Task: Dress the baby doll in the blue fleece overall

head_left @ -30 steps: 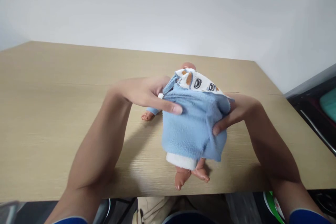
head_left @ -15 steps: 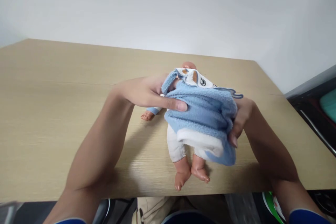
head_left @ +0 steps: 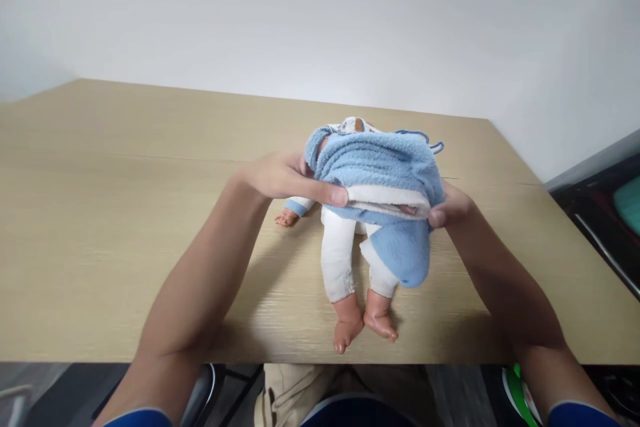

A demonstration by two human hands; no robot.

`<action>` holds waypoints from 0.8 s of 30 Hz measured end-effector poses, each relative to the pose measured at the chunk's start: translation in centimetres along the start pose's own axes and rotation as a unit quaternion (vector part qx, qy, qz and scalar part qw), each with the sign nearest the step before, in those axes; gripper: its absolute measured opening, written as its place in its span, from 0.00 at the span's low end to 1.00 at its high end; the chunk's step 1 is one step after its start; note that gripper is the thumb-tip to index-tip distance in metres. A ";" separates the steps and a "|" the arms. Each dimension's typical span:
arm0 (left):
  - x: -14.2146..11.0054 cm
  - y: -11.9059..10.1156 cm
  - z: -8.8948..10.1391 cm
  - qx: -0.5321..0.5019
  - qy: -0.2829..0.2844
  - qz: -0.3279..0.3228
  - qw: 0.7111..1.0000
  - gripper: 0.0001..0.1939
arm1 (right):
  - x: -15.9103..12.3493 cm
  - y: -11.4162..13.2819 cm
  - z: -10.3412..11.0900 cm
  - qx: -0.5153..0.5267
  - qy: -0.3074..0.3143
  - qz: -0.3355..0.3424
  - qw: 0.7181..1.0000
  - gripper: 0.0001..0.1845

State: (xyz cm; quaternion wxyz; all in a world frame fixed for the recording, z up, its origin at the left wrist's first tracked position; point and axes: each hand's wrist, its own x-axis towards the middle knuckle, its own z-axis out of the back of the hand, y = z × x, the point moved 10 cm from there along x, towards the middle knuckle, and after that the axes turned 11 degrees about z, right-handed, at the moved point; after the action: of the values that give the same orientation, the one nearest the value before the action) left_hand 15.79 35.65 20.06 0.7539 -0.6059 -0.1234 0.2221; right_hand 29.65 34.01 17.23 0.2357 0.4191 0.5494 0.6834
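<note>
A fluffy light-blue doll garment (head_left: 375, 157) with a white-lined opening is stretched between my two hands, above a baby doll (head_left: 337, 260) lying on its back. My left hand (head_left: 305, 180) grips the garment's left side, thumb on the front by the white edge. On the other side my right hand (head_left: 447, 207) pinches the edge of the opening. A blue flap hangs down over one of the doll's legs. White trousers and bare feet show below; one small doll hand lies to the left. The doll's head and upper body are hidden behind the cloth.
The doll lies near the front edge of a light wooden table (head_left: 125, 227). A white wall (head_left: 300, 13) rises behind it. At the right stands a black object (head_left: 605, 213) with something teal on it. My lap (head_left: 295, 390) is below the table edge.
The garment's lower edge has been raised and turned toward me, so its opening shows and more of the doll's legs are uncovered. My right hand has moved up slightly.
</note>
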 end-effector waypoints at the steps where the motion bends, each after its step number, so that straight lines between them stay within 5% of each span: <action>1: -0.2 0.6 0.1 -0.013 -0.021 0.010 1.000 0.32 | -0.1 0.7 -0.7 0.015 0.015 0.013 1.000 0.55; 5: -1.4 1.8 -0.8 -0.053 -0.095 0.030 0.994 0.30 | -1.5 2.4 -1.6 -0.013 -0.019 0.005 1.000 0.39; 11: -3.8 1.3 -5.8 -0.094 -0.227 -0.016 0.969 0.18 | -5.0 3.5 -2.8 -0.118 -0.106 -0.006 0.987 0.18; 16: -7.0 5.5 -9.2 -0.148 -0.379 0.054 0.912 0.16 | -7.3 1.1 -5.2 -0.139 -0.073 -0.058 0.986 0.14; 24: -9.7 8.6 -11.8 -0.062 -0.473 0.117 0.871 0.12 | -9.5 -1.9 -6.5 -0.257 -0.044 -0.086 0.962 0.07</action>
State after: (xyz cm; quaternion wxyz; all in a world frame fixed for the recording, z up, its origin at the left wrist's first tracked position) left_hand 11.11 22.22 9.76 0.5350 -0.4841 -0.4065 0.5605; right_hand 29.12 23.56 12.16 0.4173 0.3249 0.3787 0.7595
